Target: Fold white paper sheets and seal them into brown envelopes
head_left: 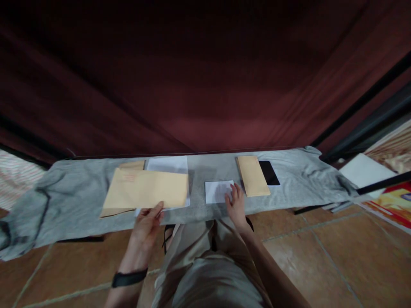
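My left hand [149,221] pinches the lower edge of a tan paper envelope [150,188], which has small reddish print near its upper left corner. Beneath it lie white paper sheets [168,163] and more tan envelopes [133,165], mostly covered. To the right, a small folded white paper [214,192] rests flat on the grey cloth. The fingers of my right hand [236,205] are spread at that paper's right edge; whether they press on it I cannot tell. Farther right lies another tan envelope or stack of them [254,176].
A dark-screened phone [270,173] lies beside the right-hand envelope, partly under it. Grey cloth [298,182] covers the narrow bench. Behind it hangs a dark red curtain [205,107]. Dark metal bars [362,102] and a colourful printed sheet [393,201] are at the far right.
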Demonstrator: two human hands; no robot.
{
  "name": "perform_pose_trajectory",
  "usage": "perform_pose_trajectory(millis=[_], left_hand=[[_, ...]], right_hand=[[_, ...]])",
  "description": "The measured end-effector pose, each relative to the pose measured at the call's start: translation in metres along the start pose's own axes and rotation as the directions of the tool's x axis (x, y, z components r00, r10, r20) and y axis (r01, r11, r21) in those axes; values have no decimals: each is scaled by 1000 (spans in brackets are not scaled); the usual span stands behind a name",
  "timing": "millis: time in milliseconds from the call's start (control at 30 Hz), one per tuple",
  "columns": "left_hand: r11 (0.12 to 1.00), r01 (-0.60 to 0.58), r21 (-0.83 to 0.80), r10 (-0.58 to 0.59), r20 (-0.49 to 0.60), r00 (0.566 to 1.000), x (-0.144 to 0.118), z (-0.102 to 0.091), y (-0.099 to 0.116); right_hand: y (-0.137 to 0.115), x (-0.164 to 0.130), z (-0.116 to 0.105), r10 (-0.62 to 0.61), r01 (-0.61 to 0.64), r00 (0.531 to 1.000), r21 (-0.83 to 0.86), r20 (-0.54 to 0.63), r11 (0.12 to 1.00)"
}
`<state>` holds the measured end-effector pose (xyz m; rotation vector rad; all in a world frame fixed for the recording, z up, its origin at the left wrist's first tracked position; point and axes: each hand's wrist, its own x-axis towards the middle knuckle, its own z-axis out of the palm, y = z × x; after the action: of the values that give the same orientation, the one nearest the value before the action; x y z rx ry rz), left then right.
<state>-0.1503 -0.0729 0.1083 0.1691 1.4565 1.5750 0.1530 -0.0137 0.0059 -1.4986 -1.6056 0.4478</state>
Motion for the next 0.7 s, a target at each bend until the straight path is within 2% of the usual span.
perform_pose_trajectory(millis=[33,100,167,200,367,500,600,700], left_hand=[[1000,-8,-13,8,35,999,-9,12,-14],[999,12,-31,-9,104,994,-23,30,-35],[998,43,-36,-37,150,988,-31,40,-47],[998,58,-34,-51,169,984,-34,42,-51],[991,135,-21,-126,226,966,-44,43,-58],[961,249,-122,-227,168,959,-53,45,-59],[941,307,-138,-286,155,946,-60,49,-60],[953,293,-80,-271,210,939,-67,51,-62]], right_hand=[[-8,-4,4,52,-61,996,136,70,989],[-27,-9,12,144,-237,956,388,255,890],[-43,-11,18,150,-366,904,544,401,755],[-51,-10,19,146,-397,893,592,426,702],[-69,-5,1,182,-526,840,685,511,503],[-77,-7,-19,175,-630,770,689,614,359],[-85,-10,-28,151,-657,746,681,648,324],[-87,-10,-33,95,-610,778,710,621,353]])
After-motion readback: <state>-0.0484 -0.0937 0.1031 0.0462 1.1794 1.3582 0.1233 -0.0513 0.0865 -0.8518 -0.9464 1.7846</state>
